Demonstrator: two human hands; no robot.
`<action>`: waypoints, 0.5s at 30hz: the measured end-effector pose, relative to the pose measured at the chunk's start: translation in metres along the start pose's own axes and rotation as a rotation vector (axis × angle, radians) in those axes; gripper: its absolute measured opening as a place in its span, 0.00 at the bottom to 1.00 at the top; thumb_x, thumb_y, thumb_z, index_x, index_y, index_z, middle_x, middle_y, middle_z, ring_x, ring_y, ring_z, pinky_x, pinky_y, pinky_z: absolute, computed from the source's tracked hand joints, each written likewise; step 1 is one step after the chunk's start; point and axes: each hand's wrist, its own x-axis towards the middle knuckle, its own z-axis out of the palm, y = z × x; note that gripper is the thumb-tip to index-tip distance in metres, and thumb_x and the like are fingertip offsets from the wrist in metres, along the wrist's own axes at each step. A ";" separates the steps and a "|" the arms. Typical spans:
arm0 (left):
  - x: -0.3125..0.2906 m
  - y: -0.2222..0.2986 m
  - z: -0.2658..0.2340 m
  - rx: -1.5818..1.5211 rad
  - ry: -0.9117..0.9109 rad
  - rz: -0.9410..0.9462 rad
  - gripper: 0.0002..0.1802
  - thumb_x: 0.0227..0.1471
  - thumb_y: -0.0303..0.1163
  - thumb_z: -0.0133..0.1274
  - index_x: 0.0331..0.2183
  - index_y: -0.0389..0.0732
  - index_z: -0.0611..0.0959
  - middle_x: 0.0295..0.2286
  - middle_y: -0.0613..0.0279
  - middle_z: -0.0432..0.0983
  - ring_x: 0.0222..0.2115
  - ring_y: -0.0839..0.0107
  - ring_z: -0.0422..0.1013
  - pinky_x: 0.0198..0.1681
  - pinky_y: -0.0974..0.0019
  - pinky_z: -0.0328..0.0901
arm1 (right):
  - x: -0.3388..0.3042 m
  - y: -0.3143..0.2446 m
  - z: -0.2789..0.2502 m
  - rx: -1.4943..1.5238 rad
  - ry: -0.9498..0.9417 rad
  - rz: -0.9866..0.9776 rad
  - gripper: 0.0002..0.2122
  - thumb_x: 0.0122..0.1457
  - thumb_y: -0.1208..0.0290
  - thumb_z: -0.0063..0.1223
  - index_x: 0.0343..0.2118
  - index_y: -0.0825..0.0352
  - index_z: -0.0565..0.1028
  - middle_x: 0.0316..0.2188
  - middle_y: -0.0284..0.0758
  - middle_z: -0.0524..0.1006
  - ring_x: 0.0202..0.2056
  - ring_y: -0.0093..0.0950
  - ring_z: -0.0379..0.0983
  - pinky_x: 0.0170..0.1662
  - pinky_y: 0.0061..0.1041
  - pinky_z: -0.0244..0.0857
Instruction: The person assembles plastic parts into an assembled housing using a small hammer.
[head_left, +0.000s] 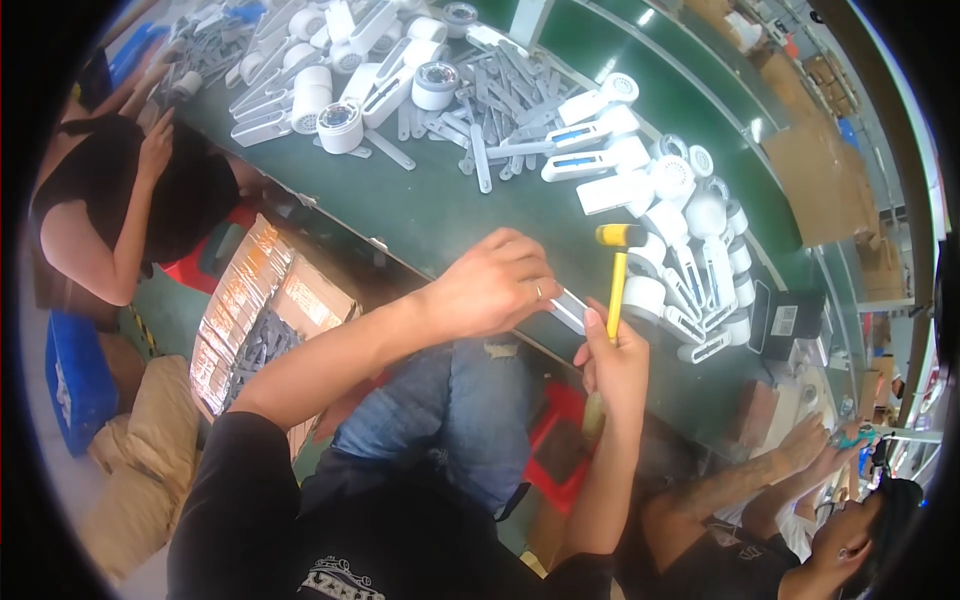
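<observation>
My left hand (495, 285) is closed, its fingers bent at one end of a slim white and pale-grey piece (570, 311). At the other end of that piece is the thumb of my right hand (615, 358). That hand is wrapped around the handle of a small mallet (617, 290), which has a yellow handle and a yellow-and-black head. The mallet stands upright with its head above my fist; the handle's lower end shows below. Both hands are over the near edge of the green table (400, 205). My left fingertips are partly hidden.
Flat grey strips (500, 105) lie heaped across the table, with round-headed white handheld housings (690, 220) at right and more white parts (310, 95) at far left. A carton of grey strips (275, 300) stands beside my left arm. Co-workers sit on both sides.
</observation>
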 end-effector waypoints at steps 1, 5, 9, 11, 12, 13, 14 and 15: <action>0.000 0.000 0.000 -0.009 -0.003 0.001 0.09 0.50 0.33 0.66 0.35 0.42 0.86 0.34 0.66 0.82 0.42 0.62 0.75 0.50 0.56 0.68 | 0.002 0.005 -0.001 0.168 -0.065 0.015 0.20 0.69 0.60 0.61 0.56 0.69 0.80 0.18 0.32 0.75 0.11 0.15 0.58 0.14 0.20 0.50; 0.003 0.000 -0.008 0.022 -0.075 0.012 0.12 0.47 0.33 0.69 0.37 0.44 0.88 0.37 0.64 0.83 0.44 0.63 0.77 0.51 0.57 0.70 | 0.006 0.008 -0.004 0.305 -0.107 0.128 0.18 0.68 0.62 0.61 0.54 0.69 0.80 0.19 0.32 0.75 0.10 0.15 0.56 0.13 0.20 0.48; 0.020 -0.005 -0.009 0.077 -0.160 0.239 0.14 0.51 0.34 0.62 0.41 0.45 0.89 0.39 0.63 0.84 0.44 0.64 0.79 0.56 0.56 0.70 | 0.005 0.019 0.002 0.300 -0.034 0.104 0.17 0.67 0.63 0.63 0.53 0.69 0.80 0.14 0.25 0.67 0.10 0.14 0.55 0.14 0.19 0.47; 0.020 -0.012 -0.003 0.061 -0.209 0.229 0.14 0.52 0.33 0.61 0.42 0.46 0.90 0.39 0.63 0.84 0.43 0.64 0.79 0.57 0.54 0.70 | 0.004 0.022 0.007 0.309 0.000 0.060 0.17 0.67 0.63 0.63 0.53 0.69 0.81 0.14 0.24 0.67 0.11 0.14 0.56 0.14 0.19 0.48; 0.019 -0.015 -0.001 0.046 -0.257 0.219 0.15 0.52 0.33 0.59 0.43 0.47 0.90 0.39 0.63 0.84 0.42 0.65 0.80 0.59 0.52 0.70 | 0.004 0.023 0.008 0.318 0.034 0.014 0.17 0.67 0.62 0.63 0.52 0.69 0.81 0.14 0.23 0.68 0.12 0.14 0.57 0.15 0.19 0.48; 0.018 -0.016 0.001 0.038 -0.211 0.229 0.15 0.51 0.33 0.59 0.42 0.47 0.90 0.34 0.63 0.84 0.37 0.65 0.80 0.60 0.51 0.69 | 0.001 0.022 0.006 0.284 0.009 0.036 0.20 0.69 0.62 0.61 0.58 0.68 0.77 0.16 0.22 0.67 0.13 0.13 0.57 0.16 0.17 0.49; 0.016 -0.013 0.003 0.029 -0.215 0.230 0.15 0.51 0.33 0.59 0.42 0.47 0.90 0.34 0.63 0.84 0.37 0.65 0.80 0.60 0.51 0.69 | -0.012 0.022 0.005 0.296 0.043 -0.033 0.21 0.71 0.62 0.57 0.62 0.68 0.73 0.17 0.22 0.67 0.14 0.13 0.57 0.16 0.17 0.50; 0.016 -0.016 0.003 0.047 -0.206 0.246 0.15 0.51 0.33 0.59 0.42 0.47 0.90 0.34 0.64 0.84 0.38 0.65 0.80 0.62 0.49 0.67 | -0.027 0.021 0.004 0.304 0.070 -0.110 0.23 0.73 0.63 0.53 0.66 0.68 0.68 0.18 0.22 0.66 0.15 0.13 0.57 0.17 0.16 0.51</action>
